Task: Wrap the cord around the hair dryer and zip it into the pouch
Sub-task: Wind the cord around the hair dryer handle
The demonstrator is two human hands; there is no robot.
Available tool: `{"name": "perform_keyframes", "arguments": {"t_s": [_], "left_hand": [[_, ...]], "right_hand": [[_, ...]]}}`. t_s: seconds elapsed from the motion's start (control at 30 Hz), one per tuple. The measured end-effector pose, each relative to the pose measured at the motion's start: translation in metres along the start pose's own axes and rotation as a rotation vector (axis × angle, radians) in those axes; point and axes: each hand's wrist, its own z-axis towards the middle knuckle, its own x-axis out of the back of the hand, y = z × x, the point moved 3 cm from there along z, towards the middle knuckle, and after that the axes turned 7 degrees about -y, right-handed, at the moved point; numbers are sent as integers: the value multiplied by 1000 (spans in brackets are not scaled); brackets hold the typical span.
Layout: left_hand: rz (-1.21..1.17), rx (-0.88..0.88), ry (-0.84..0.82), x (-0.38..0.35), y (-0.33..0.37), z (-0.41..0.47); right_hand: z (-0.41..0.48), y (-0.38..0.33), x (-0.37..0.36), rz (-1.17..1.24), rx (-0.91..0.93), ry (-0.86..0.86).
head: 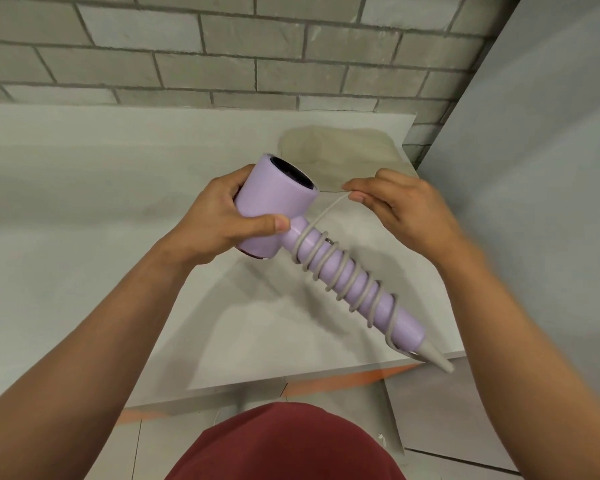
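Hands both busy: left hand [219, 220] is wrapped round the barrel of the lilac plastic hair dryer [274, 206], thumb pressed at the neck, holding it up over the white table [84, 202] with the handle slanting down to the right. Thin grey cord [327, 211] sits in loose coils all down the handle. Right hand [406, 209] pinches the free stretch between thumb and fingertips, just above the top coil. Flat beige fabric pouch [343, 150] lies on the table behind, near the grey brick wall [187, 46].
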Motion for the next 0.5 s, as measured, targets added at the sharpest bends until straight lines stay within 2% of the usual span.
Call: {"name": "perform_keyframes", "arguments": {"t_s": [0.2, 0.33, 0.37, 0.43, 0.47, 0.5], "left_hand": [[-163, -8, 45, 0, 2, 5], [-222, 3, 77, -3, 3, 8], [-245, 7, 93, -4, 3, 9], [-282, 18, 143, -5, 3, 12], [-296, 26, 181, -5, 3, 13], [-307, 33, 225, -4, 2, 15]], "right_hand": [[-16, 8, -23, 43, -65, -36], [-21, -4, -29, 60, 11, -128], [-26, -6, -35, 94, -27, -194], [-36, -8, -48, 160, -215, -255], [-36, -14, -44, 181, -325, -210], [-38, -15, -57, 138, -314, -120]]}}
